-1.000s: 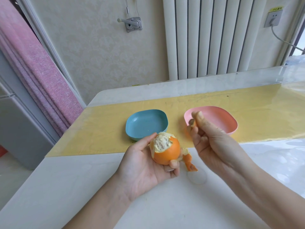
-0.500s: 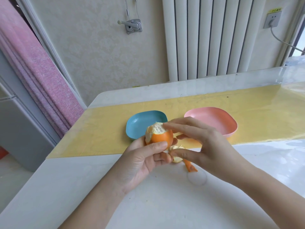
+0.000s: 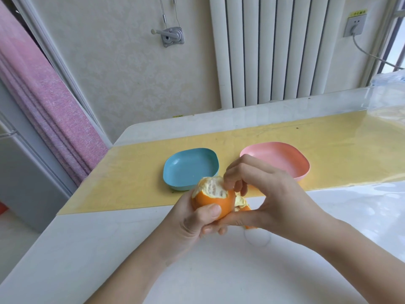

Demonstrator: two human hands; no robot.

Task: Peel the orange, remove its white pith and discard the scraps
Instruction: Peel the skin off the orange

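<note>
The orange [image 3: 215, 201] is held in the air above the white table [image 3: 219, 270], between both hands. The left hand [image 3: 192, 222] grips it from the left. Its thumb is laid across the near orange face, and its fingers are curled underneath.

The right hand [image 3: 269, 200] closes on the orange from the other side. Its fingertips bend down onto the torn rim of the skin and its thumb is stretched beneath the fruit, touching the left fingers. I cannot tell whether those fingertips have actually pinched the skin.

A loose flap of peel [image 3: 241, 201] hangs just behind the right thumb.

Just beyond the fingertips sit a blue dish [image 3: 188, 170] and a pink dish [image 3: 280, 159]. They stand apart on a yellow table runner [image 3: 131, 178], whose near edge passes under the hands. Bare tabletop spreads below the wrists, toward the near edge. The left table edge lies well out from the left knuckles.

The fruit is round, with no evident long axis. Its peeled opening of white pith faces up, tipped toward the right fingers.
</note>
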